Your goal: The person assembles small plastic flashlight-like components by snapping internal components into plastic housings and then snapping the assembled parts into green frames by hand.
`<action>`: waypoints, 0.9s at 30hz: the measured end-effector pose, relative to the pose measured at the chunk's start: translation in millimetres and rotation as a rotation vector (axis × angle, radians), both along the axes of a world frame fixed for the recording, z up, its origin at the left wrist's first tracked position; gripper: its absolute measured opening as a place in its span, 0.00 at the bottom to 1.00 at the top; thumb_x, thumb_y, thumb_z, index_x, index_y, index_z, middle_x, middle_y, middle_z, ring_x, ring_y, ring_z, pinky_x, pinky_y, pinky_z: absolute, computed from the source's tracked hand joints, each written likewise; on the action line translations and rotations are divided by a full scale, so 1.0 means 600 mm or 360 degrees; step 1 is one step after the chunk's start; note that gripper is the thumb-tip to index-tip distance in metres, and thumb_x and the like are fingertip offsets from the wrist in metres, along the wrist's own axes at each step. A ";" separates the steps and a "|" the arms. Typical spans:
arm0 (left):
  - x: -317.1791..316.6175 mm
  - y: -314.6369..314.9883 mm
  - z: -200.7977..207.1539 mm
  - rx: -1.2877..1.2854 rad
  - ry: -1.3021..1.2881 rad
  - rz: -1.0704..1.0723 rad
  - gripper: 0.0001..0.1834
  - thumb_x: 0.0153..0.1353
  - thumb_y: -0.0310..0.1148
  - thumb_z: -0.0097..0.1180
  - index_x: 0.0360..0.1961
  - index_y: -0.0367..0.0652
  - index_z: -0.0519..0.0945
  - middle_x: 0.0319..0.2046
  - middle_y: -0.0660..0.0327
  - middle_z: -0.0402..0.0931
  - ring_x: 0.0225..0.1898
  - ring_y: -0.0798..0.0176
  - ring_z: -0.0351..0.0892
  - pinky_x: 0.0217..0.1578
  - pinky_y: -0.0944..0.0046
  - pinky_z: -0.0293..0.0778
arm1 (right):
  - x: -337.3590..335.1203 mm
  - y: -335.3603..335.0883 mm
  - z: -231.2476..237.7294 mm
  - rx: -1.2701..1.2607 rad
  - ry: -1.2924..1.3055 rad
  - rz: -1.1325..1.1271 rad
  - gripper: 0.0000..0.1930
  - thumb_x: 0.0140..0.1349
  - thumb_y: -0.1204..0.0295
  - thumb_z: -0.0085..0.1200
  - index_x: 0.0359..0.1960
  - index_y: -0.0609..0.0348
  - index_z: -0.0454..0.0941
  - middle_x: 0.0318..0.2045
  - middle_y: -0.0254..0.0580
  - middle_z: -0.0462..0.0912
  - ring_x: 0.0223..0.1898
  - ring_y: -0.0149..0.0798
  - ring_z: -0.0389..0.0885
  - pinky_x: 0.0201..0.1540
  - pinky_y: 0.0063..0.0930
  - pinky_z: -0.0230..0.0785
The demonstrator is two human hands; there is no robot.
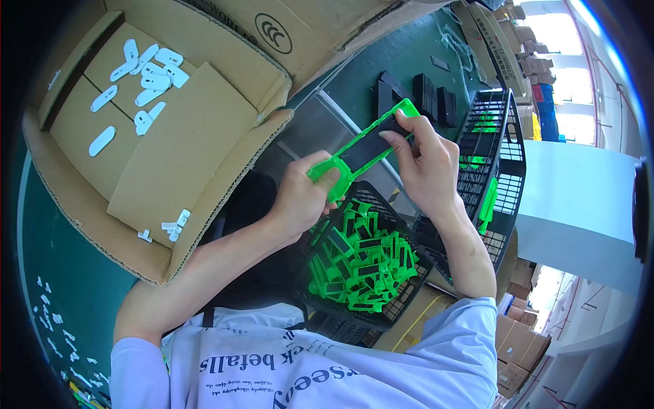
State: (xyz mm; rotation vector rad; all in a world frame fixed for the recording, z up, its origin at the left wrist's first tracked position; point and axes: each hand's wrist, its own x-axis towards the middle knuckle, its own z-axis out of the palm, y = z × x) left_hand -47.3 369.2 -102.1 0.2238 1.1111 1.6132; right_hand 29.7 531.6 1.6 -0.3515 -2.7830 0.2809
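Between my hands is a long green plastic frame (343,172) with a flat black panel (366,145) in it, tilted up to the right. My left hand (304,189) closes around the near end of the frame, its thumb on the green part. At the far end my right hand (430,158) grips the frame, and its thumb lies against the black panel. Below them stands a black basket (412,278) holding a heap of green frames (364,262), many with black panels in them.
An open cardboard box (75,198) at the left holds several white oval pieces (103,99) and small white parts (178,225). Stacked black panels (426,97) lie on the green tabletop (392,53) ahead. A black crate (512,129) with green parts stands at the right.
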 end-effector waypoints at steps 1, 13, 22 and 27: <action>0.000 0.000 0.001 -0.0001 -0.0012 -0.0020 0.08 0.72 0.34 0.51 0.39 0.41 0.75 0.25 0.63 0.76 0.22 0.73 0.74 0.20 0.73 0.68 | 0.001 0.002 0.001 -0.0007 -0.0032 -0.0014 0.10 0.60 0.75 0.62 0.41 0.62 0.77 0.26 0.48 0.84 0.22 0.47 0.83 0.24 0.33 0.73; -0.003 0.004 0.006 -0.0038 0.0229 -0.0168 0.07 0.73 0.33 0.49 0.38 0.43 0.77 0.23 0.64 0.75 0.21 0.76 0.71 0.22 0.74 0.67 | 0.003 0.031 0.047 0.0182 -0.0046 -0.0071 0.13 0.51 0.74 0.68 0.38 0.64 0.82 0.31 0.41 0.82 0.24 0.42 0.80 0.30 0.33 0.72; 0.001 0.008 0.004 -0.0164 0.0402 -0.0088 0.04 0.71 0.29 0.52 0.39 0.41 0.75 0.27 0.64 0.76 0.23 0.74 0.73 0.24 0.72 0.70 | 0.025 0.096 0.046 -0.1015 -0.0738 -0.0343 0.12 0.50 0.72 0.72 0.30 0.64 0.81 0.17 0.29 0.74 0.19 0.21 0.70 0.22 0.22 0.58; 0.001 0.011 -0.001 -0.0227 0.0287 0.0086 0.09 0.67 0.34 0.60 0.39 0.41 0.73 0.28 0.64 0.75 0.23 0.74 0.74 0.23 0.73 0.71 | 0.021 0.092 0.042 -0.0925 -0.0782 -0.0430 0.13 0.48 0.71 0.73 0.24 0.63 0.78 0.15 0.30 0.72 0.19 0.21 0.68 0.21 0.22 0.56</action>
